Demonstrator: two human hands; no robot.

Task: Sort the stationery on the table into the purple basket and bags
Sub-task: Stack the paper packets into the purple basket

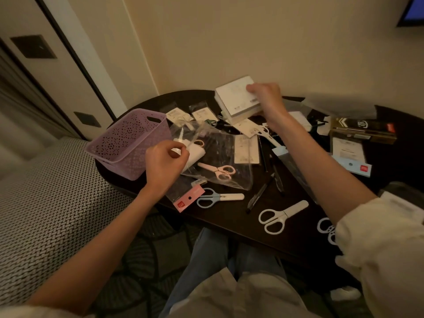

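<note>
A purple perforated basket stands at the left edge of the dark round table. My left hand pinches the edge of a clear plastic bag that holds pink scissors and a white item. Above the far side of the table, my right hand grips a stack of white cards. Blue scissors, white scissors and black pens lie loose near the front edge.
Several small packaged cards lie behind the bag. A pink-labelled packet overhangs the front edge. A dark gold box and papers sit at the right. A patterned seat is to the left, a wall behind.
</note>
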